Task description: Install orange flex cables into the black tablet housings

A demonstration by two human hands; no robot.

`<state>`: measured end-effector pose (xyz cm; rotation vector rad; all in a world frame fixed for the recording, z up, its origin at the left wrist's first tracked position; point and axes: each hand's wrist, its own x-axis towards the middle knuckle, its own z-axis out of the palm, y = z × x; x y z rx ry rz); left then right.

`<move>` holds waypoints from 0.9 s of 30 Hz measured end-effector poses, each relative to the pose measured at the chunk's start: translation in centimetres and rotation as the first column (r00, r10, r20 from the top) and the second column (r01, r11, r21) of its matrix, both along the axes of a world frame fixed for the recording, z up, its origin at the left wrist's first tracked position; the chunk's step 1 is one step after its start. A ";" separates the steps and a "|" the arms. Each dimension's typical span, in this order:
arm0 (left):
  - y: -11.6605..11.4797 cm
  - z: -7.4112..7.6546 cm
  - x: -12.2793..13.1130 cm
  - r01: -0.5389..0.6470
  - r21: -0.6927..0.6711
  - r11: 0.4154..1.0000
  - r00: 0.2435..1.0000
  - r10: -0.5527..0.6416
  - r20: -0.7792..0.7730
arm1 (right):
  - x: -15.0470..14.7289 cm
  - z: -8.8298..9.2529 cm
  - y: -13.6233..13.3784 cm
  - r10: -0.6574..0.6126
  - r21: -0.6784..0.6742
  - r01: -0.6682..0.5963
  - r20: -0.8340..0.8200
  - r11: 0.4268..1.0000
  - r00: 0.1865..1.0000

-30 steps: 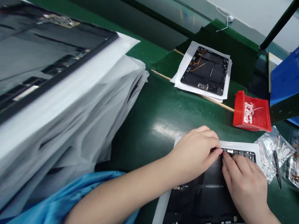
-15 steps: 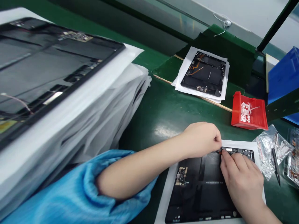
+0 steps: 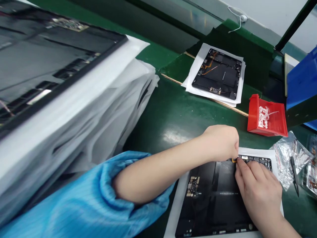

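Observation:
An open tablet back housing with a black interior and a small circuit board lies in front of me on white sheeting. My left hand is curled closed over its far edge, the fingertips turned down and away; whatever they pinch is hidden. My right hand rests over the right part of the housing. Its bent fingers are together, with the thumb and index tips at the same edge, touching or nearly touching the left fingers. A bit of orange flex cable shows between the hands.
At left rises a tall stack of housings layered with white sheets. Another tablet housing lies farther back. On the right are a red bin of white pieces, a clear plastic bag, a black pen-like tool and a blue crate.
My left hand has shifted slightly right and up, and its fist has turned so less of the fingers shows. Some orange cable is now visible. My right fingers stay at the far edge.

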<state>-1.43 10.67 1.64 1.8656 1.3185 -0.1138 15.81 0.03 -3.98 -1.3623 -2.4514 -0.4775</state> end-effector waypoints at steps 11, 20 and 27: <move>-0.3 -0.3 -0.1 -0.017 0.011 1.000 1.000 0.017 0.011 | 0.1 -0.1 -0.1 -0.004 -0.037 0.003 -0.029 0.999 1.000; -0.4 -0.2 -0.1 -0.034 0.003 0.999 0.999 0.034 0.016 | 0.8 0.6 0.1 0.019 -0.094 -0.027 -0.080 0.995 0.997; -0.3 -0.1 -0.1 -0.036 -0.013 0.999 0.999 0.036 0.010 | 1.4 0.4 0.4 0.011 -0.165 -0.027 -0.097 0.986 0.995</move>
